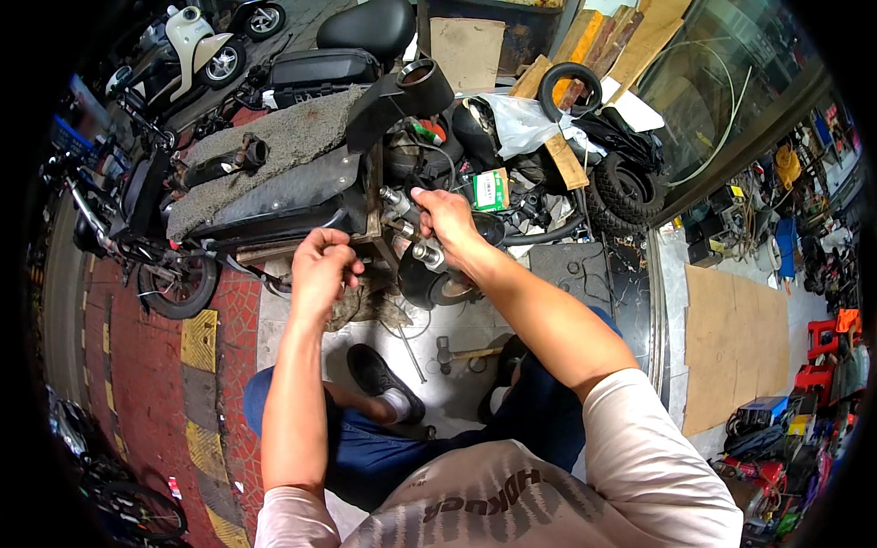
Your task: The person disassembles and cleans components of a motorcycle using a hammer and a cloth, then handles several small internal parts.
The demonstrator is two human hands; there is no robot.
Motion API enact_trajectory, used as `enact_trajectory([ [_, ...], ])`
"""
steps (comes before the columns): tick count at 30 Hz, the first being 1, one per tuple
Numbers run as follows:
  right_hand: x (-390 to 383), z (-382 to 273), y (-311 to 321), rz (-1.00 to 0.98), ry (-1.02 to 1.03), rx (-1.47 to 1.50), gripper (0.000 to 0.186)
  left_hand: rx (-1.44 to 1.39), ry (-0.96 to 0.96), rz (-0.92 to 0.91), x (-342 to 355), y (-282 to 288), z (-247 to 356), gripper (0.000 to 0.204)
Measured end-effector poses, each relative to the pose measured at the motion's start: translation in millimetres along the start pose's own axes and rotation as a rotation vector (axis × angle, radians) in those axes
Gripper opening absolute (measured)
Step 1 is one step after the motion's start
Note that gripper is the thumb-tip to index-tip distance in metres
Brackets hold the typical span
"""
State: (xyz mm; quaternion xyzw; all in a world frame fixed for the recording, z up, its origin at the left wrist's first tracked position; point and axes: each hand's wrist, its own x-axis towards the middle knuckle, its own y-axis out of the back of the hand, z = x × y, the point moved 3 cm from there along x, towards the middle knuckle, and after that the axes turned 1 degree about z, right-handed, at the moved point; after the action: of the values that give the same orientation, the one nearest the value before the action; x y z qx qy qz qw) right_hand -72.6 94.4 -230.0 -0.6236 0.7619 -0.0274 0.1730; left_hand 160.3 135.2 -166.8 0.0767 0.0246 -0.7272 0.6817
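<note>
My right hand (445,221) is closed around a silver cylindrical metal fitting (429,255) at the near right end of a low bench. Another silver fitting (396,199) sticks out beside its fingertips. My left hand (320,268) hovers just in front of the bench edge with its fingers curled in; whatever they pinch, if anything, is hidden. On the bench lies a long black metal part with a large open ring (425,84) at its far end. A grey carpet piece (301,123) covers the bench top, and a dark tubular metal part (228,163) rests on it.
Between my feet are a hammer (445,354) and a thin metal rod (410,353). Tyres (628,190), a green-and-white box (491,190) and wooden boards (598,50) are piled beyond the bench. A cardboard sheet (735,347) lies at right; a motorcycle wheel (178,282) stands left.
</note>
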Motion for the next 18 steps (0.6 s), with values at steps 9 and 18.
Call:
enact_trajectory([
  [9,-20,3,3,-0.128,0.006,0.001,0.032,0.999,-0.239,-0.02,4,-44,-7,0.046],
  [18,-34,9,5,-0.172,-0.005,-0.075,0.028,0.956,-0.282,-0.041,14,-46,-17,0.028],
])
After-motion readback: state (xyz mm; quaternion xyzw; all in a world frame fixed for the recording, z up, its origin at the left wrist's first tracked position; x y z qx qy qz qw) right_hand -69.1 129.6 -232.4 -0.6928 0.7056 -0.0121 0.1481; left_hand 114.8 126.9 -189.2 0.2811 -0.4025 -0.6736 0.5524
